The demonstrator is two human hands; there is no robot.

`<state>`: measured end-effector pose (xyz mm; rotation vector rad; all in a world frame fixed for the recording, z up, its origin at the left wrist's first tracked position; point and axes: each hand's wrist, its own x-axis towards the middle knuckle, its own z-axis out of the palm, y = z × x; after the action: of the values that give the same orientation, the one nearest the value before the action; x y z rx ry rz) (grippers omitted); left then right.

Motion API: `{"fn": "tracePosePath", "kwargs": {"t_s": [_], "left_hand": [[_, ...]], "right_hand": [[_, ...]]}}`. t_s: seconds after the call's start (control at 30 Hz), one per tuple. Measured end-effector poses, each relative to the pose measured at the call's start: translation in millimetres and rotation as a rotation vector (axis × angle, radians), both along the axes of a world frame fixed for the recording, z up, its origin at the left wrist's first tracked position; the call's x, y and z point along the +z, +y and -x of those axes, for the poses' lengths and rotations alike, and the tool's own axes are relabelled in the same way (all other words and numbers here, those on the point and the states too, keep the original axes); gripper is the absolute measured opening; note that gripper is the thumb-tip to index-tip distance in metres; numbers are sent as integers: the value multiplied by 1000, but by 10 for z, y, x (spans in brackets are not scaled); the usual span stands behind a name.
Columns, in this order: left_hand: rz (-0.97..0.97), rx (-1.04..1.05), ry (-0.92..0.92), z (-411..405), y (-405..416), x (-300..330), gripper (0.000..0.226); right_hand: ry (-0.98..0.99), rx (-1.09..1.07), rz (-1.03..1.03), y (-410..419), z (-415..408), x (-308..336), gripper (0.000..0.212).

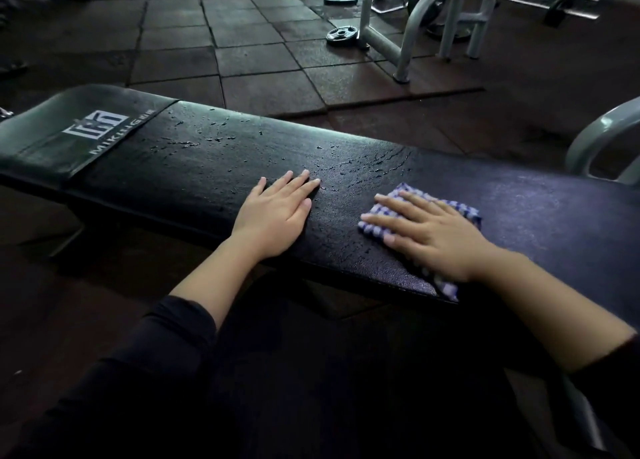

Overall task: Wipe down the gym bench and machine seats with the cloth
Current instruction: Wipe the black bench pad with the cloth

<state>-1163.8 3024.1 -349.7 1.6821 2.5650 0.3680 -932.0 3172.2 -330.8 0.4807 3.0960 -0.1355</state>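
A long black padded gym bench runs from the left to the right edge, with a white logo on its left end and water droplets across its middle. My left hand lies flat on the pad near the front edge, fingers straight. To its right, my right hand presses flat on a blue-and-white checked cloth spread on the pad. The cloth shows around the fingers and trails under my wrist to the bench's front edge.
Dark rubber floor tiles stretch behind the bench. A grey machine frame stands at the back right with a weight plate beside its foot and another further back. A pale curved chair arm rises at the right edge.
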Motion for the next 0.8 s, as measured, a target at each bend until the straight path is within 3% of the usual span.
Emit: {"fn": "tracePosePath", "kwargs": {"t_s": [0.2,0.3,0.43,0.63,0.8], "left_hand": [[-39,-10,-29,15,10,6,46],[-56,-16,-43,12,4,5,45],[-57,-12,-47,12,11,13,45],[-65,-15,-64,4,5,20,45],[-106,-31,-139,35,7,36,44]], "right_hand": [[-27,-69,-20,-330,510,7,69],[25,102,-70,-600,350,-57,56],[6,291,-106,-379,-97,-88,47],[-32,91,-17,202,72,-2,52],[-14,154,-62,-242,537,-4,64]]}}
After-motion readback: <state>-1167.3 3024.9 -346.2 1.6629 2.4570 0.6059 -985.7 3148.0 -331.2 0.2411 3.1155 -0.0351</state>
